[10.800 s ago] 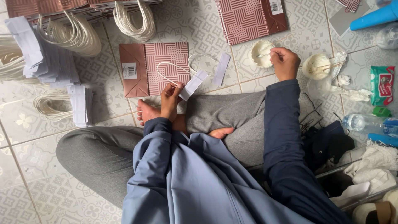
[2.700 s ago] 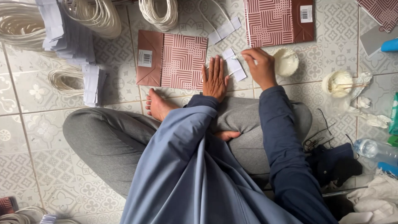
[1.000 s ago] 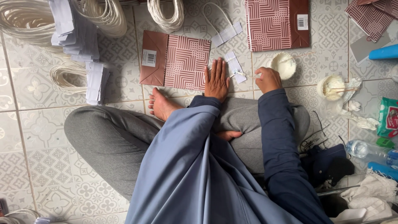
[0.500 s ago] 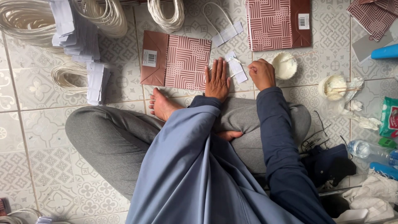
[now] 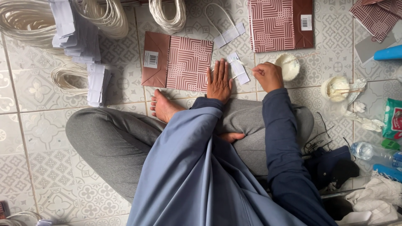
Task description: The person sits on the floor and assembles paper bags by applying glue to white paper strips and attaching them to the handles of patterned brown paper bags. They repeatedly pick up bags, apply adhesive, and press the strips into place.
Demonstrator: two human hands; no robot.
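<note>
My left hand lies flat on the tiled floor with its fingers close together, at the right edge of a flattened maroon patterned paper bag. Its fingertips touch a white paper strip with a cord handle. My right hand is curled shut just right of that strip, apparently pinching a thin stick whose tip points at the strip. A small white cup of paste stands right beside this hand.
I sit cross-legged with a bare foot below the bag. A second maroon bag lies at the top. Coils of white cord handles and stacks of white strips sit at the upper left. At the right are another paste cup, bottles, and cloths.
My right hand has shifted slightly from the paste cup toward the white strip. My left hand stays flat in the same place.
</note>
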